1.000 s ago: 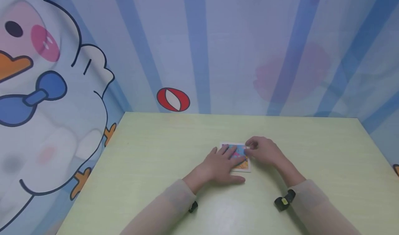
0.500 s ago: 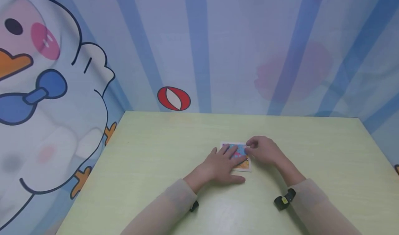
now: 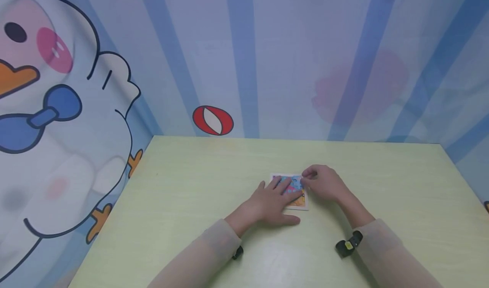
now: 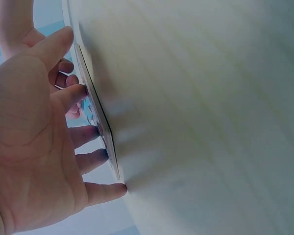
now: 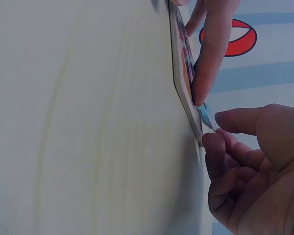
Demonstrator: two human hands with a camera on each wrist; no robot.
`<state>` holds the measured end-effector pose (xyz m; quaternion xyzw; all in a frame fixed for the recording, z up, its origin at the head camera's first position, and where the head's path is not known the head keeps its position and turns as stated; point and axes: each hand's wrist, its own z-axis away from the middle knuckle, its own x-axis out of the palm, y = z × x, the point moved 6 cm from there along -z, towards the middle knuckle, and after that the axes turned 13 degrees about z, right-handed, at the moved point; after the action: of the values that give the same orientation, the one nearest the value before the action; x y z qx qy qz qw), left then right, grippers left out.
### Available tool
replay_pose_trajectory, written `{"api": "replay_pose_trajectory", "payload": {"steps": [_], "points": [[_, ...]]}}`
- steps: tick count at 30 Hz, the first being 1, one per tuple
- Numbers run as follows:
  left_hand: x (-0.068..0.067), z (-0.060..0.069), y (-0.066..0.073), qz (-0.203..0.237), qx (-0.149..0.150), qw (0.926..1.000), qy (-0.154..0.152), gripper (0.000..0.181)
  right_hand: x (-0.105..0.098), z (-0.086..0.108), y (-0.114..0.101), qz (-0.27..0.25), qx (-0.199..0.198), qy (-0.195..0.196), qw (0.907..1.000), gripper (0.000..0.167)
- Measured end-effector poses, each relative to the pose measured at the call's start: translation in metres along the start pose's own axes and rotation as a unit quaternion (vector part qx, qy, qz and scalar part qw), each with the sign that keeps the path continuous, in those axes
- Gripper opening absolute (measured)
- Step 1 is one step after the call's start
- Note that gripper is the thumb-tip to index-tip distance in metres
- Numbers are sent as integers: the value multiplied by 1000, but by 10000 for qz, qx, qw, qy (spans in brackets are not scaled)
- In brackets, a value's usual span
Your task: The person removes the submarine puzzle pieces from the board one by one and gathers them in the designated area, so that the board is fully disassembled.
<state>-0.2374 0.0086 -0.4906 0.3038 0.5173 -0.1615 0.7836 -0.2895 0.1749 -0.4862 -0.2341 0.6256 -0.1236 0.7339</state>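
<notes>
A small jigsaw puzzle (image 3: 297,202) with a white border and a blue, pink and orange picture lies flat on the table. My left hand (image 3: 270,204) is spread over it, several fingertips pressing on the picture while the thumb rests to the side. At the puzzle's upper right corner, my right hand (image 3: 324,183) pinches a light blue jigsaw piece (image 5: 206,116) between thumb and index finger. In the right wrist view that piece stands tilted up from the board, close to a left fingertip. The left palm (image 4: 34,132) hides part of the puzzle in the left wrist view.
The pale yellow-green table (image 3: 198,173) extends around both hands. Behind it hangs a blue striped backdrop (image 3: 282,67) with a printed red and white ball, and a cartoon duck (image 3: 57,152) is printed at the left. Each wrist wears a black device (image 3: 345,248).
The right fingertips have shifted very slightly, and the blue piece at the corner now shows more of its outline. The left hand stays in place on the puzzle.
</notes>
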Motion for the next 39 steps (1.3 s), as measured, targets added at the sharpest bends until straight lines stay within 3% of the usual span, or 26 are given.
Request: {"api": "replay_pose_trajectory", "payload": {"steps": [18, 30, 39], "points": [[0, -1, -1, -71, -5, 10000, -41, 79, -7, 0, 7, -178, -72, 189, 9996, 28], [2, -2, -3, 1, -40, 10000, -45, 79, -26, 9, 43, -312, 295, 195, 9989, 30], [3, -1, -3, 4, -13, 10000, -25, 78, -45, 24, 74, -365, 227, 128, 9990, 34]]}}
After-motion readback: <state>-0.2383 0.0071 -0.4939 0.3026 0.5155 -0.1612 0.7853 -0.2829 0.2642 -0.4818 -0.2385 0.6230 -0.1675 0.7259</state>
